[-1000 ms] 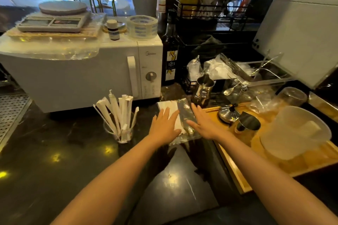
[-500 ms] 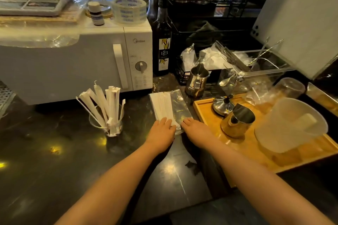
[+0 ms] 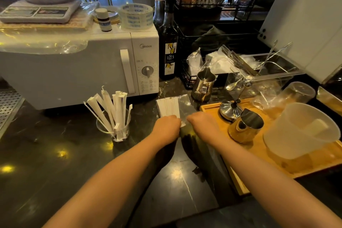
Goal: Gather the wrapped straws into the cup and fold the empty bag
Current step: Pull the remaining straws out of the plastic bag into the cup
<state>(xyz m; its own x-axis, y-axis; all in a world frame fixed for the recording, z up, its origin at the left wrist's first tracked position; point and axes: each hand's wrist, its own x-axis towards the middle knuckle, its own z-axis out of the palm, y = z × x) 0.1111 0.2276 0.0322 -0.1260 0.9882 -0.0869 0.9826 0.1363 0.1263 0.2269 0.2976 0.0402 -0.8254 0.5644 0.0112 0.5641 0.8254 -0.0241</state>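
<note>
Both hands, left hand [image 3: 167, 127] and right hand [image 3: 202, 124], have their grip curled on the bag's [image 3: 182, 106] near edge, straws [image 3: 111, 111] standing in the cup [image 3: 118, 131] further left.

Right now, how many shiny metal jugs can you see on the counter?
2: one jug stands behind the bag by the black rack, the other jug sits on the wooden tray. Others may be hidden.

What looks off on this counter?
Nothing spilled or broken. The only oddities: the glass by the wooden tray lies on its side, and the straws splay unevenly out of the cup.
</note>
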